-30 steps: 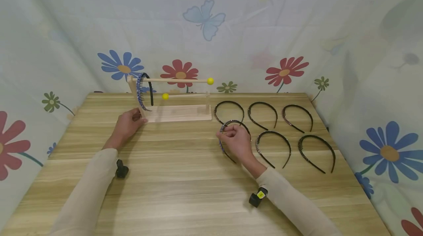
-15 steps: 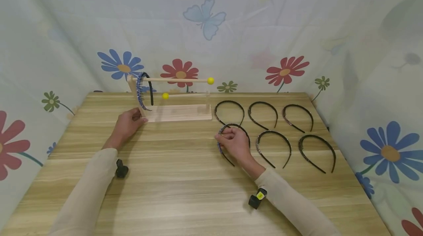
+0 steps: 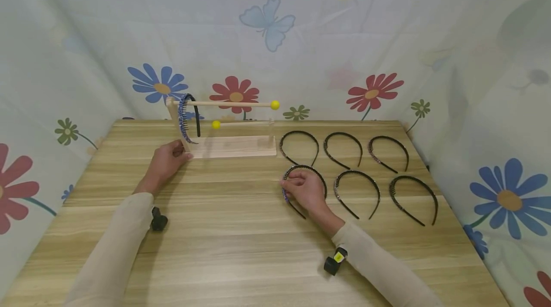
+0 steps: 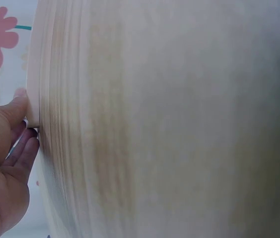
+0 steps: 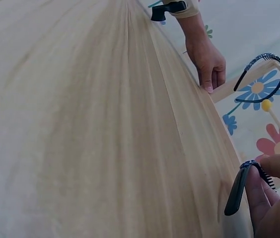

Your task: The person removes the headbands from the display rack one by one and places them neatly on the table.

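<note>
My left hand (image 3: 165,161) holds the left end of a wooden stand (image 3: 232,147); in the left wrist view the thumb lies against the pale wood with the fingers at its lower edge. A blue-beaded toothed headband (image 3: 181,118) hangs from the stand's upper rod, close to the left post. Over on the right, my right hand (image 3: 307,190) pinches another blue-beaded headband (image 3: 301,167) by its decorated side. Its black end (image 5: 236,194) shows in the right wrist view. The hand covers part of that band.
Right of the stand, several dark headbands lie in two rows on the wooden table (image 3: 224,245), including one (image 3: 356,171) beside my right hand. Yellow balls cap the upper rod (image 3: 275,105) and the lower rod (image 3: 216,125). A flowered cloth (image 3: 310,58) rises behind.
My right hand has lowered a little toward me with the headband, which now sits further from the back row. The left hand and the stand have stayed put.
</note>
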`<move>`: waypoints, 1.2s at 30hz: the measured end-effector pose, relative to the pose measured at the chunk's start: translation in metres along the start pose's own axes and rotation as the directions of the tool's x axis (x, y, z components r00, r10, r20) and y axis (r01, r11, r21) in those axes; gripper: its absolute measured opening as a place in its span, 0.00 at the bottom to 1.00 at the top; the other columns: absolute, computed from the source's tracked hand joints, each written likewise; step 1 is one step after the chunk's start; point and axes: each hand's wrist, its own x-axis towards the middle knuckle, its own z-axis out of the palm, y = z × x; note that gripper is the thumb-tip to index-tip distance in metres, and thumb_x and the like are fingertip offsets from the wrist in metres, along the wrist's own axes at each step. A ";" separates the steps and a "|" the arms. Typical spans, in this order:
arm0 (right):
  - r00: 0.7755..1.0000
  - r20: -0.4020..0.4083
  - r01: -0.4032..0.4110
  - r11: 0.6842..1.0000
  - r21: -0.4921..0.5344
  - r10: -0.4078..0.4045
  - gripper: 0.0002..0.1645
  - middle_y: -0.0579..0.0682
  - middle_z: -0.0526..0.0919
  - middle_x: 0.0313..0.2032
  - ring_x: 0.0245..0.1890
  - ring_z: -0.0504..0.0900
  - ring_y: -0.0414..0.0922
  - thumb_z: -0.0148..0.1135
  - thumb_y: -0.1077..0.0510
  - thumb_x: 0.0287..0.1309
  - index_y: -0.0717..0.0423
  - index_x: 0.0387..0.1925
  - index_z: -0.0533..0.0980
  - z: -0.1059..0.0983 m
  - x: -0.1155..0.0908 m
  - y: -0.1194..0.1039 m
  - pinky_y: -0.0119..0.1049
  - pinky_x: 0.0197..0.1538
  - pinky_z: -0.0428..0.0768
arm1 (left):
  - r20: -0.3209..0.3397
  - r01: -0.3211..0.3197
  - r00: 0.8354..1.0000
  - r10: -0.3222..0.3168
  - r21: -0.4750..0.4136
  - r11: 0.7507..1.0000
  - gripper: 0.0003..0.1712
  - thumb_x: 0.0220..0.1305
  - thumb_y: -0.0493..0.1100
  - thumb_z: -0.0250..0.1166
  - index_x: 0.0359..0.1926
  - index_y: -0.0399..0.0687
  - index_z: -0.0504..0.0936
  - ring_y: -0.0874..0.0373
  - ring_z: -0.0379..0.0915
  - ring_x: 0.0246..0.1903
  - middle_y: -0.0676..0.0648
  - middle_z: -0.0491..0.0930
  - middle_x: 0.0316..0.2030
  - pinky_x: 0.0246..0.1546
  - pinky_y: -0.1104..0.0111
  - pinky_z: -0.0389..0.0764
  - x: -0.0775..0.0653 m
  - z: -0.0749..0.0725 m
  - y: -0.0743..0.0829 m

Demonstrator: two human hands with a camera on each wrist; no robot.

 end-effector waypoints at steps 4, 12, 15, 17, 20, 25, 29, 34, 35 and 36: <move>1.000 0.002 -0.002 1.000 0.020 0.002 0.19 0.57 0.90 0.32 0.22 0.88 0.44 0.78 0.61 0.54 0.66 0.45 0.82 0.001 0.000 0.001 0.34 0.29 0.88 | 0.001 0.009 1.000 -0.009 0.002 1.000 0.34 0.74 0.44 0.64 0.72 0.31 0.66 0.34 0.75 0.62 0.29 0.75 0.63 0.64 0.43 0.75 0.000 0.000 0.000; 0.999 0.021 -0.030 0.999 0.039 0.029 0.20 0.59 0.90 0.34 0.24 0.89 0.45 0.77 0.62 0.56 0.67 0.48 0.81 0.001 0.002 0.006 0.35 0.31 0.88 | 0.001 0.014 1.000 -0.014 0.019 1.000 0.35 0.74 0.44 0.64 0.73 0.30 0.65 0.34 0.75 0.62 0.29 0.75 0.63 0.64 0.44 0.74 0.001 0.000 0.000; 0.998 0.026 -0.057 0.997 0.051 0.056 0.21 0.59 0.90 0.35 0.24 0.89 0.45 0.76 0.62 0.56 0.67 0.49 0.81 0.001 0.003 0.007 0.35 0.32 0.89 | -0.001 0.007 1.000 -0.007 0.021 1.000 0.35 0.74 0.43 0.64 0.72 0.29 0.65 0.34 0.75 0.61 0.28 0.75 0.63 0.64 0.44 0.74 0.001 0.000 0.000; 0.997 0.032 -0.068 0.996 0.058 0.067 0.21 0.60 0.90 0.35 0.25 0.90 0.45 0.76 0.62 0.56 0.67 0.49 0.81 0.001 0.003 0.007 0.35 0.32 0.89 | -0.002 0.001 1.000 -0.001 0.023 1.000 0.35 0.73 0.43 0.64 0.72 0.28 0.65 0.34 0.76 0.61 0.28 0.75 0.62 0.63 0.44 0.75 0.001 0.000 -0.001; 0.996 0.048 -0.072 0.995 0.063 0.069 0.22 0.61 0.89 0.37 0.27 0.90 0.47 0.76 0.62 0.57 0.69 0.50 0.80 0.000 0.003 0.007 0.35 0.34 0.89 | -0.004 -0.001 1.000 0.001 0.022 1.000 0.34 0.73 0.43 0.64 0.72 0.28 0.65 0.34 0.76 0.60 0.28 0.76 0.62 0.63 0.43 0.75 0.001 0.000 -0.002; 0.997 0.070 -0.041 0.999 -0.011 0.042 0.21 0.57 0.90 0.36 0.27 0.90 0.46 0.75 0.58 0.59 0.66 0.50 0.81 -0.005 0.002 0.003 0.36 0.33 0.89 | -0.003 0.005 1.000 -0.004 0.024 1.000 0.34 0.74 0.43 0.64 0.72 0.29 0.66 0.34 0.76 0.60 0.28 0.76 0.62 0.64 0.43 0.74 0.001 0.000 -0.001; 0.995 0.096 0.000 0.999 -0.054 0.006 0.19 0.54 0.90 0.35 0.27 0.90 0.47 0.73 0.56 0.61 0.63 0.49 0.82 -0.011 0.003 -0.003 0.37 0.33 0.89 | -0.006 0.001 1.000 -0.001 0.029 1.000 0.33 0.73 0.42 0.65 0.71 0.29 0.66 0.34 0.76 0.60 0.28 0.76 0.62 0.64 0.43 0.74 0.001 -0.001 -0.001; 0.988 0.147 0.052 0.998 -0.038 -0.046 0.18 0.57 0.90 0.38 0.33 0.90 0.54 0.70 0.57 0.65 0.65 0.51 0.81 -0.018 0.008 -0.016 0.40 0.37 0.89 | -0.006 0.005 1.000 -0.005 0.026 1.000 0.33 0.73 0.41 0.64 0.71 0.28 0.66 0.34 0.76 0.60 0.28 0.76 0.62 0.63 0.43 0.74 0.002 -0.001 0.000; 0.986 0.159 0.062 0.998 -0.027 -0.057 0.19 0.58 0.90 0.40 0.35 0.90 0.55 0.69 0.58 0.66 0.66 0.52 0.81 -0.019 0.009 -0.019 0.42 0.39 0.90 | -0.005 0.007 1.000 -0.007 0.026 1.000 0.33 0.73 0.41 0.64 0.71 0.28 0.66 0.34 0.76 0.60 0.28 0.76 0.62 0.63 0.43 0.74 0.002 0.000 0.000; 0.983 0.170 0.068 0.998 -0.015 -0.065 0.19 0.58 0.89 0.41 0.37 0.90 0.56 0.69 0.58 0.66 0.66 0.53 0.80 -0.020 0.011 -0.022 0.43 0.41 0.90 | -0.005 0.009 1.000 -0.009 0.028 1.000 0.33 0.73 0.42 0.64 0.71 0.29 0.66 0.34 0.76 0.61 0.28 0.76 0.62 0.64 0.43 0.74 0.002 0.000 0.000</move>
